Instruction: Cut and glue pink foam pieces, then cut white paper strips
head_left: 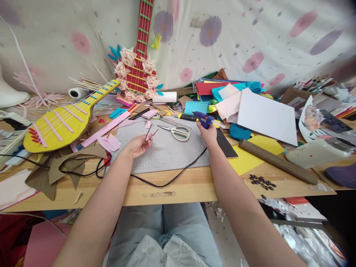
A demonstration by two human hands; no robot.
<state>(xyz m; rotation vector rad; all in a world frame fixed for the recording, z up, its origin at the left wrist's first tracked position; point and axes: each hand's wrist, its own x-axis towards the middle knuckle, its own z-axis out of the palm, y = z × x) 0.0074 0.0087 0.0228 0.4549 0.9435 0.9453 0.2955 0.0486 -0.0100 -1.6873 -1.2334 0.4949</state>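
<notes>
Grip of the right hand (208, 135) is wrapped round the handle of a blue glue gun (204, 119), held above the far right of a grey cutting mat; grip of the left hand (139, 146) is a narrow pinch on thin reddish-brown strips (148, 133) over the mat's left half. Nearest the viewer, below both forearms, are legs in pale blue trousers (146, 220), under the front edge of a wooden counter (194, 191). Small dark beads or seeds (262, 181) lie loose near that edge, on the right. A black cable (164, 186) loops across the counter and the front of the cutting mat (158, 161). Further in, open-bladed scissors (175, 130) rest on the mat between the hands, held by neither.

As far as can be judged, the strips are cut but not yet attached: they touch nothing except the fingers, and whether they carry glue is too small to tell. Fixing them seems left to do. Beyond, to the left, a yellow stringed-instrument model (57, 128) already has its strings and pink bars; behind it, a red one (136, 79) stands upright, strung and ringed with pale pink paper flowers. Both look largely finished. Farthest back hangs a flower-patterned cloth (236, 22).
</notes>
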